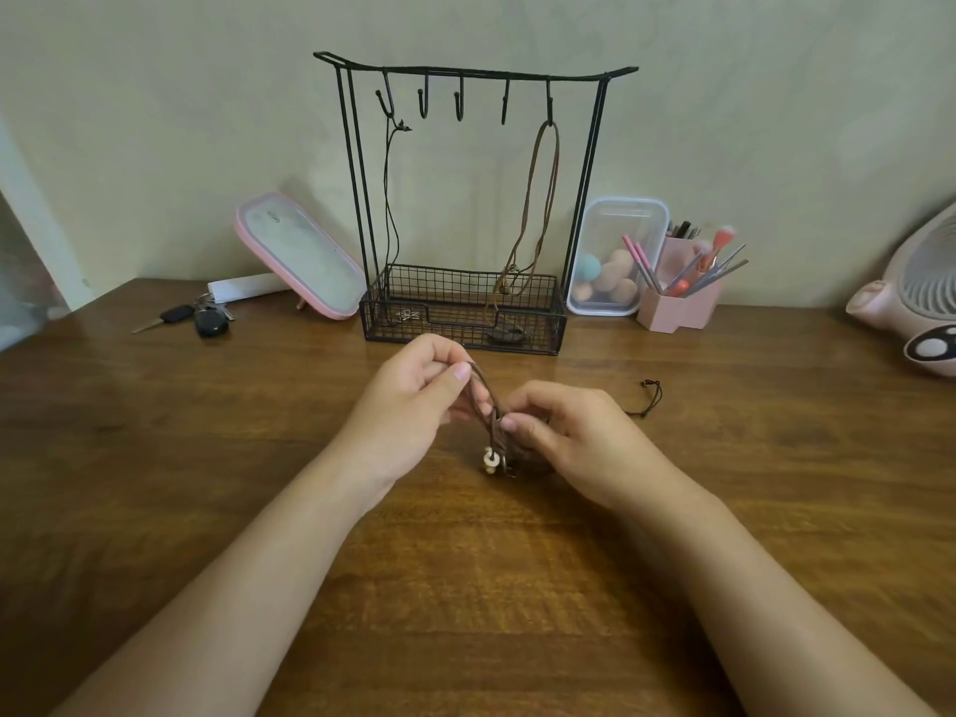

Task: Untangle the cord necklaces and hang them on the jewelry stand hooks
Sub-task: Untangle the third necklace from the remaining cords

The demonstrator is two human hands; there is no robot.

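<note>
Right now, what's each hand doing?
Left hand: pinching the brown cord.
Right hand: pinching the same cord lower down.

Your left hand and right hand are bare, as are your left forearm and right forearm; your thumbnails are short and plain.

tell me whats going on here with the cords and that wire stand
A person at a wooden table is working a brown cord necklace with both hands. The left hand pinches the cord up high, and the right hand pinches it lower, just above a pale bead pendant. On the jewelry stand behind, a dark cord hangs from the leftmost hook and a brown loop from the rightmost. The three middle hooks are bare.
</note>
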